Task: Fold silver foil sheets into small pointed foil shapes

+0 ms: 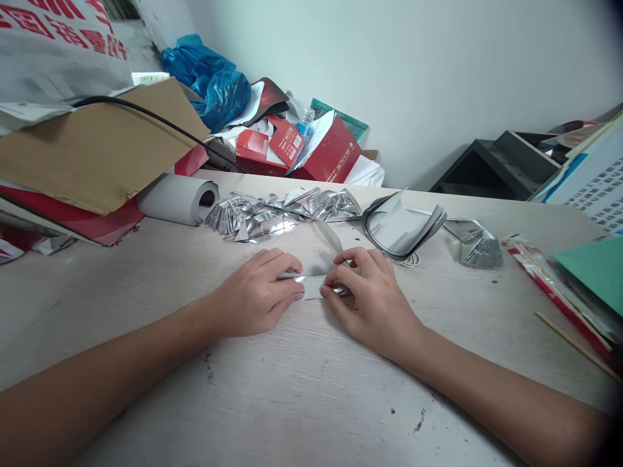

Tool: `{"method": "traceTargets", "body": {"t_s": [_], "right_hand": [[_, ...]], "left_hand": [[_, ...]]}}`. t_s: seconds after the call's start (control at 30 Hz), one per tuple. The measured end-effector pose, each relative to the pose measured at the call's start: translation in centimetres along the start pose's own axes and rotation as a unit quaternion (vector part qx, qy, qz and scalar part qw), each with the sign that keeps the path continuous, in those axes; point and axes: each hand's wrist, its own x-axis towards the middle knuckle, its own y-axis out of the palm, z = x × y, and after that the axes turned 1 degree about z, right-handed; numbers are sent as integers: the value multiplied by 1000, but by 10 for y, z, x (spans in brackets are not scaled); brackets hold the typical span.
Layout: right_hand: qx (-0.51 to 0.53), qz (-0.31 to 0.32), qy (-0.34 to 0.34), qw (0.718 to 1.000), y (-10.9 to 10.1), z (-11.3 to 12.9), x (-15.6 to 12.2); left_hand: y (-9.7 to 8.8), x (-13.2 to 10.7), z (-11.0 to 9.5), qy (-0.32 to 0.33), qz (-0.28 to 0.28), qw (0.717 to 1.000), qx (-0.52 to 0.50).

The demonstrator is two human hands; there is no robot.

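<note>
Between my two hands lies a strip of silver-and-white foil paper, partly folded over, on the pale wooden table. My left hand grips its left end, the fingers closed and the thumb along the near edge. At the other end, my right hand pinches the paper between thumb and fingertips. Just beyond the hands sit several folded silver foil pieces in a pile. A bent stack of silver-white paper sheets stands behind my right hand. What the fingers cover of the strip is hidden.
A roll of white paper lies at the back left beside a cardboard piece. Another folded foil piece is to the right. A thin wooden stick and a green folder are at the right edge. Red boxes stand behind the table.
</note>
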Motion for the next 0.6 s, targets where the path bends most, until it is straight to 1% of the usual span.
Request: {"method": "traceTargets", "body": {"t_s": [0.07,0.17,0.3,0.4,0.5,0.6], "right_hand": [[-15,-2,9,1000,-1,1,-1],[-26,12,7,1000,-2,1,-2],[-30,31,-15,999,-3,-3,-1],[-38,32,-40,998,-2,-5,1],[-32,28,-84,996,-1,-5,1],[-8,43,-175,984,-3,-4,0]], "left_hand": [[-2,2,-3,24,18,999,29],[-5,2,-6,50,47,997,45],[-7,2,-6,57,45,996,44],[-8,3,-5,56,43,997,33],[-10,5,-6,66,44,996,46],[-13,6,-10,83,55,991,88]]}}
